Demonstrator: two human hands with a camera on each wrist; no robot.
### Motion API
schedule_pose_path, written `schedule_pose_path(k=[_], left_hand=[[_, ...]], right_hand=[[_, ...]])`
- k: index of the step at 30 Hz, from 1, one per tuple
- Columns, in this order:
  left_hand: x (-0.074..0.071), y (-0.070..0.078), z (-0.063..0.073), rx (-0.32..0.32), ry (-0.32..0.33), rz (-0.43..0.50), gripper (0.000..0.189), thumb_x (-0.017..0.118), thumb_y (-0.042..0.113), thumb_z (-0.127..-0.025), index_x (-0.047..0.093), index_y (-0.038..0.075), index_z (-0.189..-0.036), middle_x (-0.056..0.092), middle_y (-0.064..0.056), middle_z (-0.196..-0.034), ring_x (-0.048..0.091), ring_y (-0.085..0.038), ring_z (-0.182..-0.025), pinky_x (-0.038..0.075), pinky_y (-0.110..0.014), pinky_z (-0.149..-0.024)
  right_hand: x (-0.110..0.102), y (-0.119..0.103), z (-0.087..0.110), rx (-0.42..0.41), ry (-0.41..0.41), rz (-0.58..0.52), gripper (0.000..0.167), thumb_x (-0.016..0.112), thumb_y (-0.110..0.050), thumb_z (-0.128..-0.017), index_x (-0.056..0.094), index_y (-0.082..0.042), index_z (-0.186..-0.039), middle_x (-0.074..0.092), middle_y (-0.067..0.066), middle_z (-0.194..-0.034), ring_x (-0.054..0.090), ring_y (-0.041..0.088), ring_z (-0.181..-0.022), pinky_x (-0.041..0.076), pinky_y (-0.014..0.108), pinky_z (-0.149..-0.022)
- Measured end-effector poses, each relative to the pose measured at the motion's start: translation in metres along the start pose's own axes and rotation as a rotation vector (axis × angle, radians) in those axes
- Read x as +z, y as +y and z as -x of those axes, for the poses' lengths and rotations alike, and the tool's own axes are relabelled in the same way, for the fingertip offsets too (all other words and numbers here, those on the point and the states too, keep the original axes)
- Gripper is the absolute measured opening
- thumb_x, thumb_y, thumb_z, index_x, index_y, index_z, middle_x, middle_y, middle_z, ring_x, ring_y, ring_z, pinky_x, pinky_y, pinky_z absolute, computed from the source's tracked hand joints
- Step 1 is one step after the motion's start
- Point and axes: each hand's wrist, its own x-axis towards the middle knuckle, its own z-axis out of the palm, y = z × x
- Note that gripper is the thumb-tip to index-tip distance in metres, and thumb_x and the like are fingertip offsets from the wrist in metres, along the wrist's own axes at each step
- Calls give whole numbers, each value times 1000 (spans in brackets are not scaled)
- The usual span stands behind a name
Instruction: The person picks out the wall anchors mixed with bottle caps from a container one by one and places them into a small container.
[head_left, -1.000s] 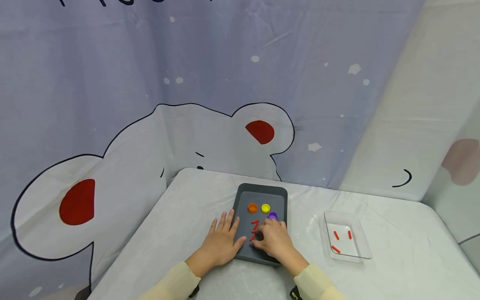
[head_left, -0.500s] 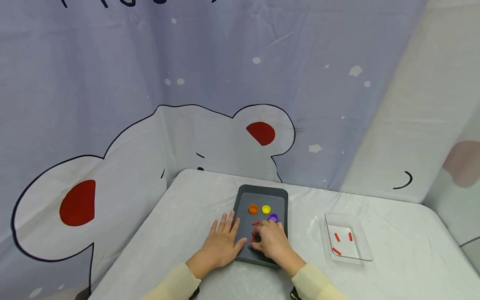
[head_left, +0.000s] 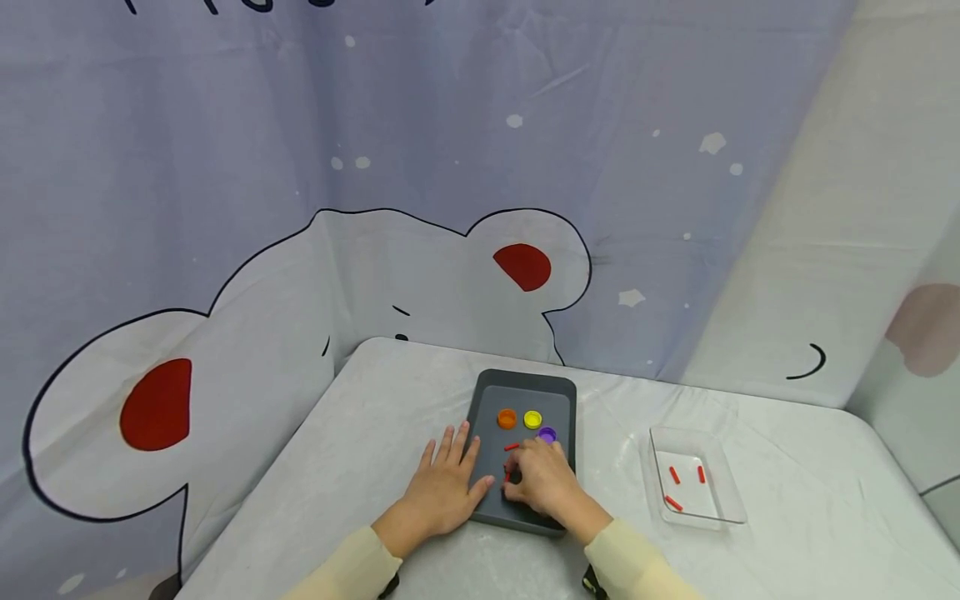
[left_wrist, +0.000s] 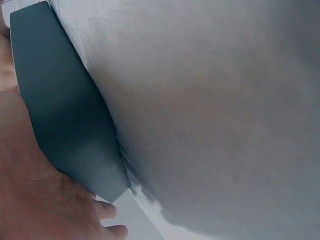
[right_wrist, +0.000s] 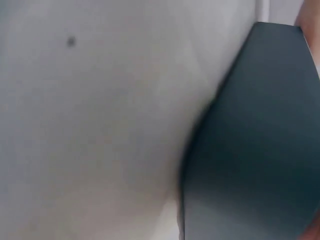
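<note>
My left hand (head_left: 438,492) lies with straight fingers against the left side of a dark grey tray (head_left: 517,523). In the left wrist view the palm (left_wrist: 40,195) is up against the tray's outer wall (left_wrist: 70,100). Over the tray's near half, my right hand (head_left: 551,483) pinches a small red stick (head_left: 507,477) between thumb and fingers. One more red stick (head_left: 512,447) lies just beyond the fingertips; any others are hidden under the hand. Farther up the tray sit an orange cap (head_left: 507,419), a yellow cap (head_left: 532,419) and a purple cap (head_left: 547,435), the purple one close to my right knuckles.
On the white-covered table (head_left: 360,417), to the right of the tray, stands a clear plastic box (head_left: 723,500). Three red sticks lie in it, one of them a near-left red stick (head_left: 673,503). A printed curtain (head_left: 420,150) hangs behind the table.
My right thumb and fingers have drawn closer together around the red stick, and the sticks seen there before are now mostly covered. The left hand has stayed where it was.
</note>
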Motion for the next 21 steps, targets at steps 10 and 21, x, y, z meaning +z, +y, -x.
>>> schedule_pose_path(k=[10, 21], left_hand=[[-1, 0, -1, 0, -4, 7, 70, 37, 53, -107, 34, 7, -159, 14, -16, -169, 13, -39, -155, 17, -60, -120], [-2, 0, -1, -2, -10, 18, 70, 38, 53, -106, 34, 6, -158, 14, -16, -169, 13, -40, -155, 16, -60, -120]], right_hand=[[-18, 13, 7, -45, 71, -112, 13, 84, -20, -75, 73, -15, -80, 56, -8, -77, 47, 10, -75, 33, 31, -69], [-36, 30, 19, -33, 177, -235, 12, 83, -15, -77, 75, -13, -85, 61, -4, -82, 55, 17, -82, 42, 36, -79]])
